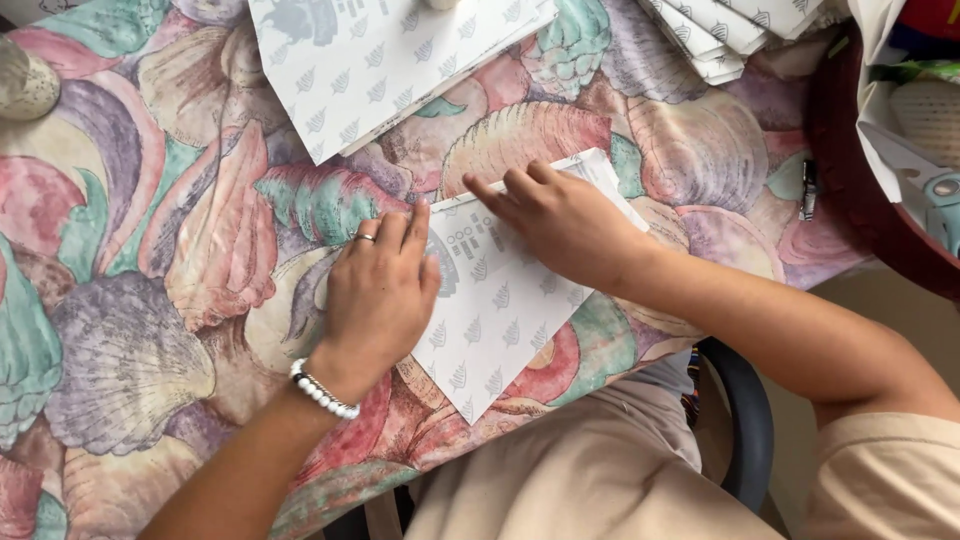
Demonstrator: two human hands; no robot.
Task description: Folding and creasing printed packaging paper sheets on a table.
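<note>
- Right now I see both hands flat on a white sheet of paper (500, 300) printed with small grey leaf marks; it lies at an angle on the tabletop (150, 250), one corner reaching over the near edge above my lap.
- My left hand (378, 295) presses on the sheet's left edge, fingers (415, 225) held close together and pointing away from me, holding nothing. A ring sits on one finger and a white bead bracelet (322, 390) circles the wrist.
- My right hand (560, 220) lies across the upper part of the sheet, its fingers (490, 190) stretched out side by side toward the left, flattening the paper rather than pinching it.
- A shell-patterned cloth in pink, green and purple covers the tabletop.
- Farther off lie a larger stack of the same printed sheets (380, 60) and, to its right, a pile of folded ones (725, 35).
</note>
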